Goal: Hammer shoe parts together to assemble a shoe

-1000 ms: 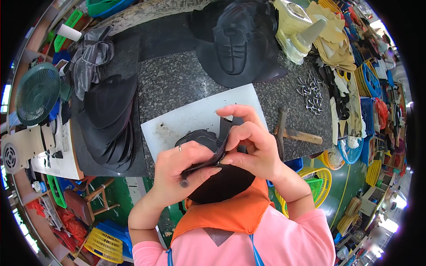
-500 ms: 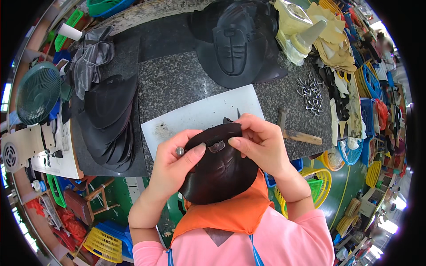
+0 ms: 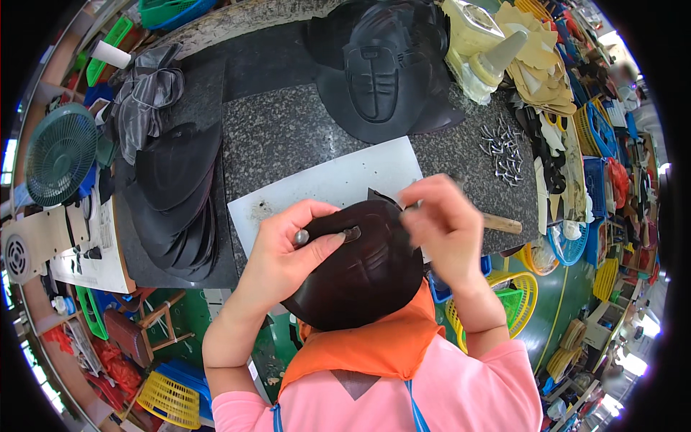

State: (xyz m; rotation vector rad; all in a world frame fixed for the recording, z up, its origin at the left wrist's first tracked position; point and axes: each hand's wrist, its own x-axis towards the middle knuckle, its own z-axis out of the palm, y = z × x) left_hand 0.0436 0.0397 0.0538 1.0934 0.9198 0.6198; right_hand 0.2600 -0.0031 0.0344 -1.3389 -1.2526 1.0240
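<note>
My left hand grips a dark brown, glossy leather piece by its upper left edge, the thumb lying on its face. The piece is rounded, with embossed lines and a small slot-like metal fitting beside my thumb tip. A round metal end of some tool or rod pokes out between the fingers of that hand. My right hand, smeared by motion, hovers by the piece's upper right edge; whether its fingers hold anything cannot be made out. A white board lies on the table beyond the piece.
Black leather pieces are stacked at the left and far middle of the speckled stone table. Small metal fittings lie scattered at the right. A wooden handle sticks out behind my right hand. Baskets stand below.
My right hand has let go of the leather piece's upper edge and moved slightly right and up. The piece, still in my left hand, has turned flatter, showing more of its face.
</note>
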